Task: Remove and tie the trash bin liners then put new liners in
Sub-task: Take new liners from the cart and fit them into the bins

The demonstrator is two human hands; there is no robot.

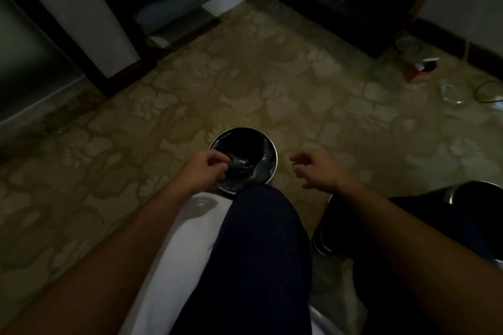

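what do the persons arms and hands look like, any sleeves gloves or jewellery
The left forearm and right forearm are bare to the frame edge, no sleeves in view. The left hand and right hand wear no gloves. No watch, band or ring shows, though dim light could hide a thin one.

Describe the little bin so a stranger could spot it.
On the floral carpet, just past the person's dark knee, stands a small round bin. Unlike the bigger dark shape far right, it is silver-rimmed, the left hand pinching its black liner.
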